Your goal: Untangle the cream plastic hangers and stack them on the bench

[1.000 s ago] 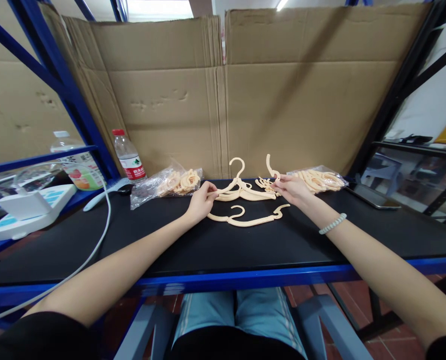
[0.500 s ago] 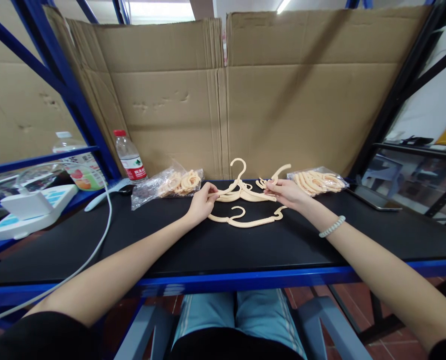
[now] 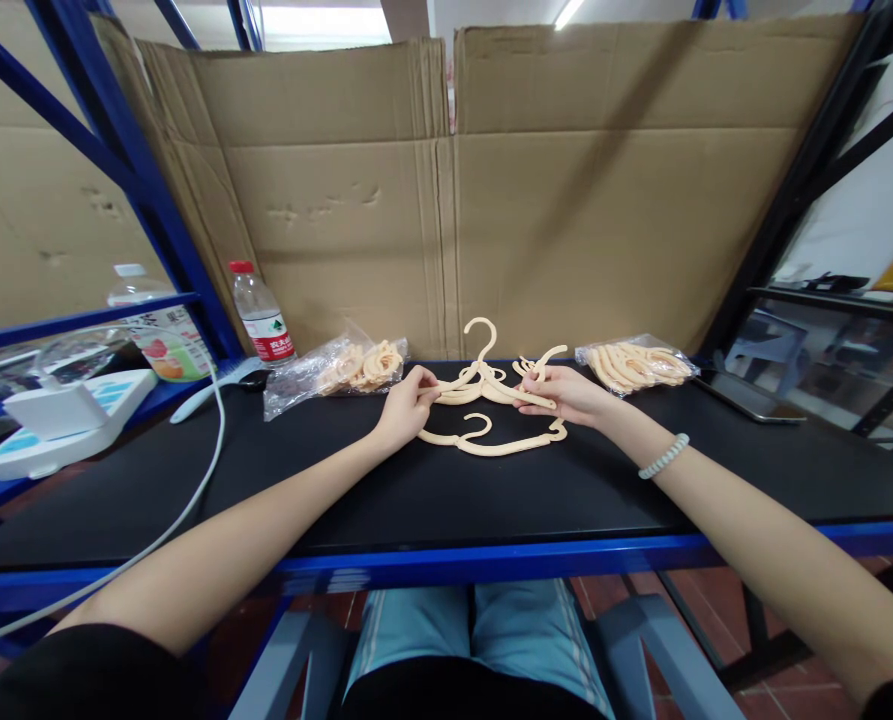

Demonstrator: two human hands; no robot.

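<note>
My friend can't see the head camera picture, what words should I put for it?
A person's left hand pinches one end of a cream hanger while the right hand holds a curved piece at its other end. More cream parts lie in front on the black tabletop, with clear bags and cardboard behind.

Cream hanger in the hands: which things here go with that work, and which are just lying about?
Seem part of the work:
cream hanger, held by left hand and right hand
curved piece at the right hand
cream pieces in front
bagged pieces

Seem just lying about:
red-capped bottle
white power strip
white cable
</note>
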